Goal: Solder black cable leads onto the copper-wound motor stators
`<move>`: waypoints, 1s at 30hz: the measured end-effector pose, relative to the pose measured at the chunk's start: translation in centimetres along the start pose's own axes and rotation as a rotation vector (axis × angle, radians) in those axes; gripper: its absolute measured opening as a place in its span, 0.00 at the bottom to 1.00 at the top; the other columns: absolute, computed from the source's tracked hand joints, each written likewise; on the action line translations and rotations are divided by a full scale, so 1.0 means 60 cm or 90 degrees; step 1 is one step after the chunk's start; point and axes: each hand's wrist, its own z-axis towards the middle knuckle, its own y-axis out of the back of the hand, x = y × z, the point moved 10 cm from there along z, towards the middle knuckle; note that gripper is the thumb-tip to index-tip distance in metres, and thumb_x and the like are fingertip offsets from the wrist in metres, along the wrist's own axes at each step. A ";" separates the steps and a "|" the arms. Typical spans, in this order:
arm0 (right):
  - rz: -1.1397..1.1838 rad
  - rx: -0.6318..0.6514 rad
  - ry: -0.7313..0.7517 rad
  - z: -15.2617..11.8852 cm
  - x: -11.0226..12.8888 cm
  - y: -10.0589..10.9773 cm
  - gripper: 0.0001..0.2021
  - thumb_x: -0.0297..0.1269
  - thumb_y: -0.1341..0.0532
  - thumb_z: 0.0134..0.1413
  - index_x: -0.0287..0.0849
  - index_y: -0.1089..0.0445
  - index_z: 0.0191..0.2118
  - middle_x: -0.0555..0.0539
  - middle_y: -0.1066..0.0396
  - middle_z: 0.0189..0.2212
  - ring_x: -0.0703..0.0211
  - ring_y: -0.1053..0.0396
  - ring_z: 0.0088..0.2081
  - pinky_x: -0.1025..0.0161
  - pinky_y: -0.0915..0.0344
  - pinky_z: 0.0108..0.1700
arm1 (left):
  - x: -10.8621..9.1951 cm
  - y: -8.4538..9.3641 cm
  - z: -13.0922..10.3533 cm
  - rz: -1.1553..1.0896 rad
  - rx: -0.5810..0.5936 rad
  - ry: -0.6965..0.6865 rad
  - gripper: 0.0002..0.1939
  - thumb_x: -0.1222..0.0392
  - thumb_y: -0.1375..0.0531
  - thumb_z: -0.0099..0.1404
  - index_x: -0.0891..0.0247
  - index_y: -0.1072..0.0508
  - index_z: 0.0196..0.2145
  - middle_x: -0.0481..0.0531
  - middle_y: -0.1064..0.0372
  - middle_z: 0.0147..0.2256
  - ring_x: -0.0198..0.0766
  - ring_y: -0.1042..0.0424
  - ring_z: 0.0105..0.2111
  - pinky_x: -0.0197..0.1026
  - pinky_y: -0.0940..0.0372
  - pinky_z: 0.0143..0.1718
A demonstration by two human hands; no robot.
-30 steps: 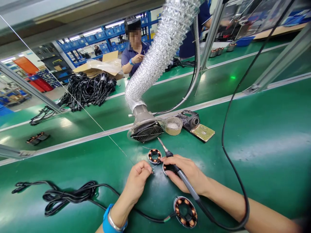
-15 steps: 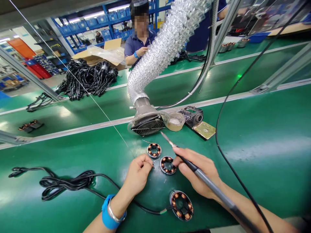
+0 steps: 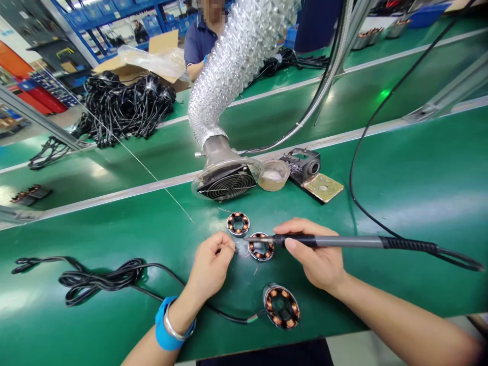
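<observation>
My right hand (image 3: 318, 254) is wrapped round a soldering iron (image 3: 346, 241), held nearly level, its tip pointing left over a copper-wound ring (image 3: 261, 247). Left of that ring, my left hand (image 3: 215, 256) is pinched, and whatever sits between its fingertips is too small to name. Just beyond my hands lies a second copper-wound ring (image 3: 238, 223). Nearer the table's front edge a third ring (image 3: 282, 306) is joined to a black cable (image 3: 102, 278), which runs left to a loose coil.
A fume duct with a fan grille (image 3: 229, 184) hangs over the green table (image 3: 412, 193). Right of it are a round tub (image 3: 273, 175) and an iron stand (image 3: 324, 188). Black cables (image 3: 125, 107) are heaped on the far bench. A person (image 3: 200, 43) is behind it.
The soldering iron has swung from a steep slant to nearly level, its tip coming down and toward my left hand. My left hand stays pinched. The view has shifted slightly.
</observation>
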 end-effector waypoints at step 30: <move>-0.020 0.053 0.179 -0.001 0.082 -0.024 0.12 0.27 0.43 0.50 0.41 0.27 0.40 0.48 0.29 0.24 0.60 0.36 0.22 0.63 0.39 0.23 | 0.000 -0.005 -0.002 0.027 0.016 -0.012 0.09 0.59 0.48 0.61 0.62 0.37 0.25 0.41 0.47 0.21 0.30 0.48 0.22 0.34 0.51 0.25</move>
